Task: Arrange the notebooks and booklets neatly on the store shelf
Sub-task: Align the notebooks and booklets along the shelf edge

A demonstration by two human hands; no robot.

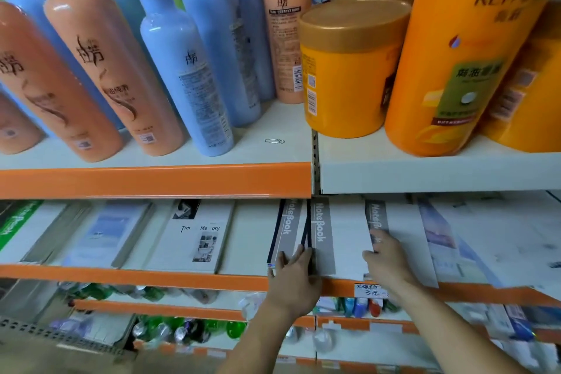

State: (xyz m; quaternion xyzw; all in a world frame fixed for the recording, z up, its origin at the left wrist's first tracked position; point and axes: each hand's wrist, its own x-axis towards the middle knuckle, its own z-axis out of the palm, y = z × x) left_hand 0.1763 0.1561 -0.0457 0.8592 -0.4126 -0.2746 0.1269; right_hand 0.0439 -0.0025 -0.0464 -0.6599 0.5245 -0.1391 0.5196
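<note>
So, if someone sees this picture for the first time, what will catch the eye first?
Probably the big orange bottle on the upper shelf at right, and the peach and blue bottles crowding its left part. Below, the left hand and right hand rest on grey-banded notebooks on the middle shelf.

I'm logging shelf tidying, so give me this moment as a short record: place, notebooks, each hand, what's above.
place: store shelf, orange front rim
notebooks: three grey-banded "NoteBook" covers lying flat, side by side
left hand: straight fingers lie across the front edges of the left notebook and middle notebook
right hand: on the left edge of the right notebook; grip unclear
above: bottles, yellow jars, a paper clip
</note>
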